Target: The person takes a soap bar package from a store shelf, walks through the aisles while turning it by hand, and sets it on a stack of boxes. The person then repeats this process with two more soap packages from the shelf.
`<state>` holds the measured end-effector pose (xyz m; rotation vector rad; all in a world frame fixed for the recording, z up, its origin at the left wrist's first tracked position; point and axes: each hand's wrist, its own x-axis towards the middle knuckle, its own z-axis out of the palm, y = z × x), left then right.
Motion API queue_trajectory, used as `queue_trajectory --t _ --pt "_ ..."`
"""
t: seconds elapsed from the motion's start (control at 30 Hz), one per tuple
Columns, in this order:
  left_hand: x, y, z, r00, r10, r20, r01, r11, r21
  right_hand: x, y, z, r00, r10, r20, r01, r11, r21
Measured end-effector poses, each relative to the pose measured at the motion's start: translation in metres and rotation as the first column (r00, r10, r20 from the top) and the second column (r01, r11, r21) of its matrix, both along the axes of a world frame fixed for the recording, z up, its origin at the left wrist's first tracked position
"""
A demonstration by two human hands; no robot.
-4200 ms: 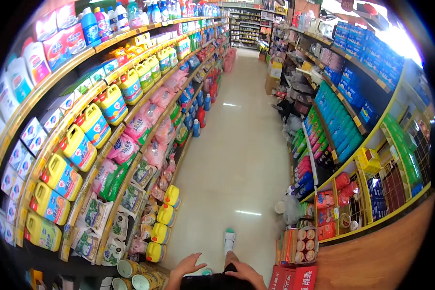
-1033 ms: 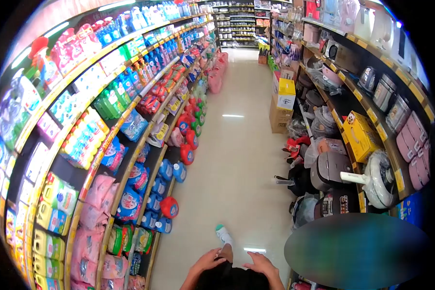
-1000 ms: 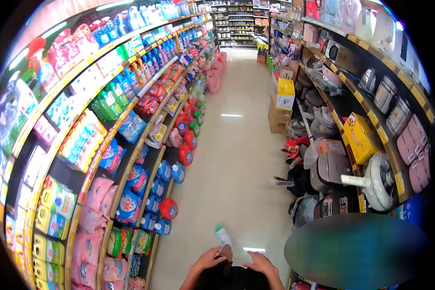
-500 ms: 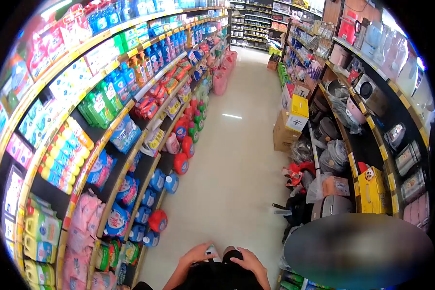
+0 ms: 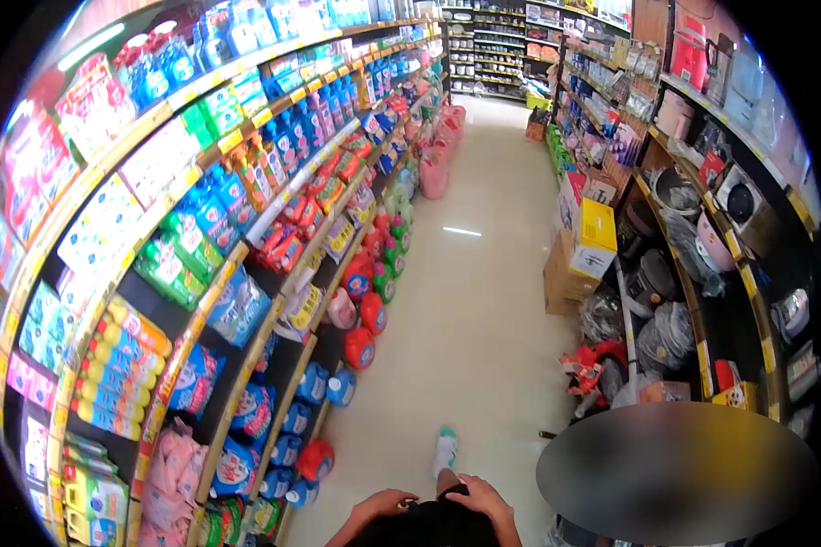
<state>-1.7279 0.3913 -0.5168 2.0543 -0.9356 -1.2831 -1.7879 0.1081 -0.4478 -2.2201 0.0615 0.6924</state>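
My left hand [image 5: 383, 503] is low in the view beside my dark clothing, its fingers pointing inward with nothing visible in them. To its right, my right hand [image 5: 474, 497] rests at the dark clothing over my leg, fingers apart and holding nothing that shows. Between and ahead of the hands, one foot in a white and green shoe [image 5: 446, 450] is on the pale floor [image 5: 438, 346]. Neither hand touches any goods.
On the left, long shelves [image 5: 169, 337] carry bottles, bags and jugs; red [image 5: 316, 460] and blue bottles stand at their foot. Cardboard boxes [image 5: 570, 264] and shelves of wrapped pans [image 5: 666, 337] line the right. A blurred oval [image 5: 675, 474] hides the lower right. More shelves stand at the far end.
The boxes and shelves on both sides have come nearer. The view has turned slightly left, so the aisle sits further right. A foot now shows ahead of my hands.
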Motion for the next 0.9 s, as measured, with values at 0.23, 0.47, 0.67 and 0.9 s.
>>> queue_trajectory --t 0.23,0.47,0.67,0.9 --pt "0.126 -0.072 0.042 0.987 0.132 0.091 -0.12 0.985 -0.124 0.12 -0.061 0.001 0.989 -0.124 0.079 0.123 0.992 0.018" --pt "0.221 -0.144 0.065 0.902 0.423 0.09 -0.367 0.86 -0.354 0.218 -0.115 0.005 0.986 -0.093 0.139 0.089 0.996 0.03" --pt "0.287 -0.177 0.117 0.815 0.578 -0.035 -0.51 0.687 -0.517 0.307 -0.104 0.008 0.898 -0.439 0.025 0.346 0.742 0.575" --pt "0.363 -0.223 0.109 0.626 0.705 -0.332 -0.777 0.527 -0.345 0.396 -0.101 -0.003 0.765 -0.594 -0.249 0.572 0.449 0.686"
